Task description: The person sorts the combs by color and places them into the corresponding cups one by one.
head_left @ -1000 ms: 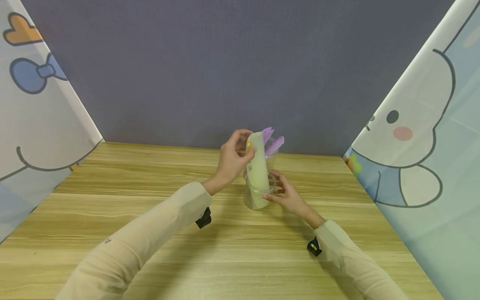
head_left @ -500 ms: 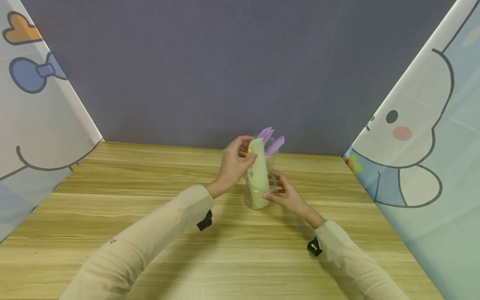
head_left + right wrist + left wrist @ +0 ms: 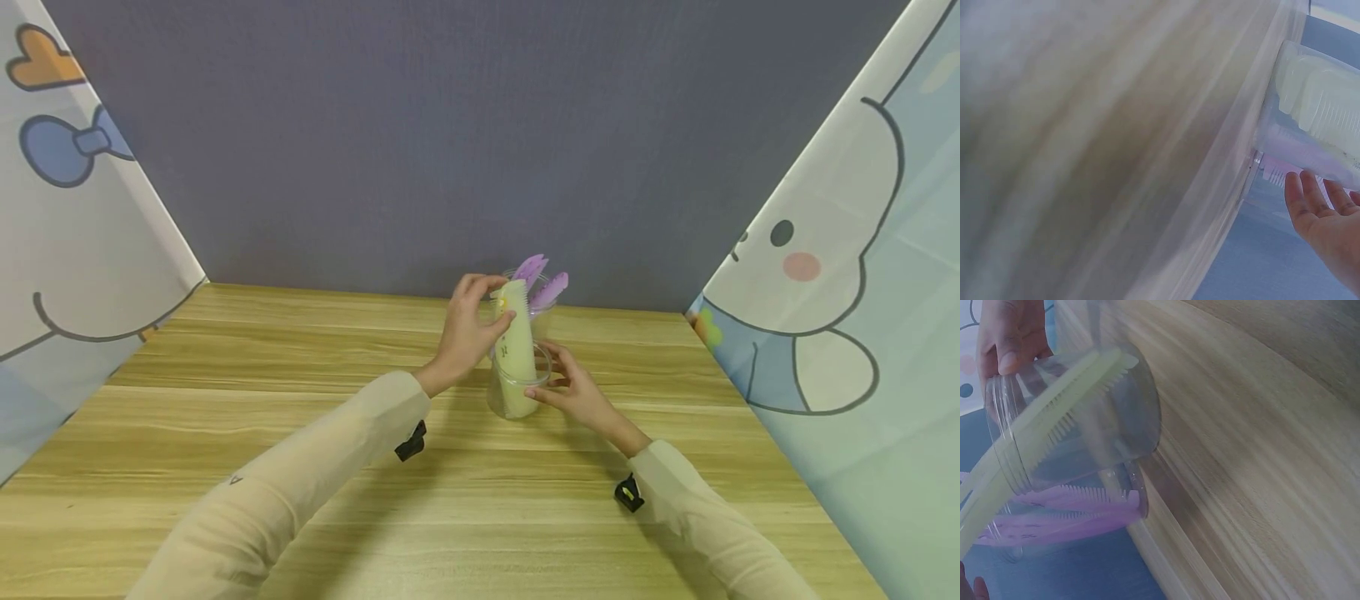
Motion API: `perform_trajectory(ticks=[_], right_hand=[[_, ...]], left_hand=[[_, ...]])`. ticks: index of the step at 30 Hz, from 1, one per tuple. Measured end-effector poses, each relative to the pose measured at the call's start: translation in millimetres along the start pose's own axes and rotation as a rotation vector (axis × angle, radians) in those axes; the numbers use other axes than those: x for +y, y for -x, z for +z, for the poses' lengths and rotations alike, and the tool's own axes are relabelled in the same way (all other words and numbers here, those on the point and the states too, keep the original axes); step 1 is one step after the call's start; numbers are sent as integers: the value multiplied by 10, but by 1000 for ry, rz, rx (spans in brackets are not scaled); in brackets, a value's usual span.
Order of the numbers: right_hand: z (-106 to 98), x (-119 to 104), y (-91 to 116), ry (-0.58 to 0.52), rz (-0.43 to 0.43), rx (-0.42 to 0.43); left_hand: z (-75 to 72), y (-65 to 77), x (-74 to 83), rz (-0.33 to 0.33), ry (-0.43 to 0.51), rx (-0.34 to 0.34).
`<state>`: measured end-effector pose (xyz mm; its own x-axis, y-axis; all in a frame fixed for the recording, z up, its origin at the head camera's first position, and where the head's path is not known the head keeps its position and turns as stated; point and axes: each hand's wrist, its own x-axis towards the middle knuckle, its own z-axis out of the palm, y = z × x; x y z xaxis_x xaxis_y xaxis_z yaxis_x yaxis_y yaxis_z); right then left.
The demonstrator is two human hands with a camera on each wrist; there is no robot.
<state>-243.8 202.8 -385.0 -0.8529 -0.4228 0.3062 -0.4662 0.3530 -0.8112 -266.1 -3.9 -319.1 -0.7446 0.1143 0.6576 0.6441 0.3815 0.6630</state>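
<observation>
A clear jar (image 3: pixel 496 395) stands upright on the table, and pale yellow combs (image 3: pixel 514 342) lean inside it. My left hand (image 3: pixel 462 335) pinches the top part of a yellow comb, thumb in front and fingers behind. On the other side, my right hand (image 3: pixel 576 395) holds the jar near its rim. In the left wrist view, two yellow combs (image 3: pixel 1047 419) slant through the jar, their lower ends inside it. Close behind is a second clear jar (image 3: pixel 542 323) with purple combs (image 3: pixel 550 289) sticking out.
The wooden table (image 3: pixel 300 358) runs back to a dark grey-blue wall (image 3: pixel 450 125). Cartoon-printed panels (image 3: pixel 802 333) close off the left and right sides. Both jars are near the table's back edge.
My left hand has moved down with the yellow comb, which now sits lower in the front jar. The right hand and both jars have stayed in place.
</observation>
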Motion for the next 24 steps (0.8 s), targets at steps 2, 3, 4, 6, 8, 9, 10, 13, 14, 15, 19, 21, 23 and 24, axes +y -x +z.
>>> perform_trajectory(ticks=[2,3,4,6,8,9,10,13,14,15,19,21,23,24], right_hand=[[-1,15,-1,4,-5,1],[-2,19,-2,3,-4,3],[-3,23,-2,3,-5,4],[-2,26,-1,2,-13,5],[1,23,1,2,-17,7],[3,22,1,2,-19,9],[6,20,2,3,-20,9],[10,17,5,10,-20,10],[10,19,6,12,-21,12],[10,20,8,14,-27,13],[9,35,8,36,-55,25],[9,42,6,43,-67,26],[7,39,3,40,-54,20],[5,36,2,38,-50,15]], left_hand=[[2,-4,-13,0,-9,4],[4,-7,-22,3,-11,7],[5,-9,-27,6,-9,9],[5,-12,-35,11,-6,12],[6,-12,-43,14,2,10],[5,-11,-49,14,4,8],[5,-10,-54,13,5,6],[6,-7,-75,8,3,5],[6,-6,-80,6,4,3],[6,-5,-85,5,3,2],[1,-7,-102,8,17,-5],[-3,-9,-113,10,30,-10],[-9,-11,-125,11,41,-16],[-11,-14,-130,10,45,-19]])
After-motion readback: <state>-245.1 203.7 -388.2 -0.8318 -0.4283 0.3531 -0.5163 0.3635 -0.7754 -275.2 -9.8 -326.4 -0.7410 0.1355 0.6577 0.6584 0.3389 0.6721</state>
